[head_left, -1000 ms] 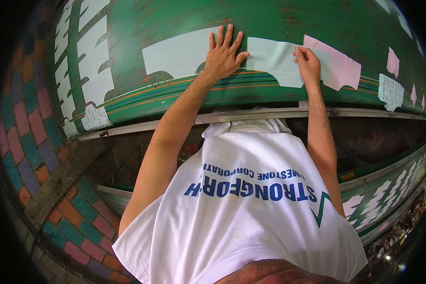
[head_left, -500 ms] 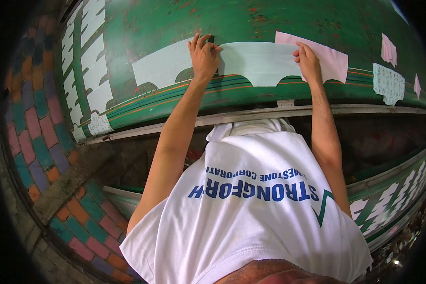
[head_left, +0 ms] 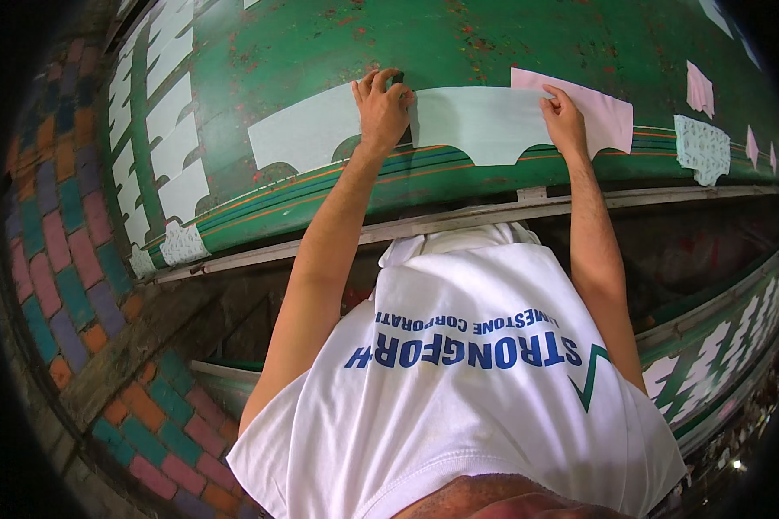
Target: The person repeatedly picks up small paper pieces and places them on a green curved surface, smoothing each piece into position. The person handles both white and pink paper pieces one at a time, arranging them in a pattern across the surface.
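A pale mint cut fabric piece with a curved notch in its lower edge is stretched between my two hands over the green table. My left hand pinches its left edge, thumb and index together and the other fingers curled. At its right end my right hand is closed on the edge, in front of a pink fabric piece of similar cut that lies partly under it. Another pale piece lies flat on the left, its right end behind my left hand.
Rows of pale cut pieces cover the left of the long green table. A printed fabric scrap and a small pink scrap lie right. A metal rail runs along the near edge. Another table with pieces stands behind me.
My left hand's fingers have drawn closer together at the mint piece's left edge. The right hand's fingers have closed a little more. The piece sits slightly lower in view.
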Available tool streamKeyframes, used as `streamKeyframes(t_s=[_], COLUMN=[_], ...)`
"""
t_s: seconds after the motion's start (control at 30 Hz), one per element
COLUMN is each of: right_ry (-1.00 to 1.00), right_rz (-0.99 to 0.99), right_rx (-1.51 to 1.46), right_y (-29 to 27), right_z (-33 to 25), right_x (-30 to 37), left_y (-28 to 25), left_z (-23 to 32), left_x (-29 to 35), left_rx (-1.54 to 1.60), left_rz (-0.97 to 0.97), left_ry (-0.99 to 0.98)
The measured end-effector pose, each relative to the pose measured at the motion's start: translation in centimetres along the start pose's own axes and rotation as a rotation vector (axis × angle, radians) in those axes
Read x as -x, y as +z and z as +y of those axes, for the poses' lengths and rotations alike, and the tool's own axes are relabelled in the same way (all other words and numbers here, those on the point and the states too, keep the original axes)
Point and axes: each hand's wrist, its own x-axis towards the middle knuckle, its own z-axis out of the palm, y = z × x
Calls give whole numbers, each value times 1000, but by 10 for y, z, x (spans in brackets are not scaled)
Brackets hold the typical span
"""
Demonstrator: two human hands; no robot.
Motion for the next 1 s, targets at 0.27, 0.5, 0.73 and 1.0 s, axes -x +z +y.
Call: streamKeyframes(t_s=[0.27,0.5,0.73,1.0], right_ry=[-62,-131,-61,-138], right_rz=[38,113,149,208], right_rx=[68,122,145,197], right_y=[7,16,24,32], right_z=[-10,-7,-14,-20], right_x=[5,15,25,34], left_y=[2,-1,-6,-6], left_z=[-6,-13,-17,-15], left_x=[-8,-17,-31,-35], left_rx=[80,117,107,102], left_rz=[-51,-153,-328,-344], left_ry=[85,137,163,226])
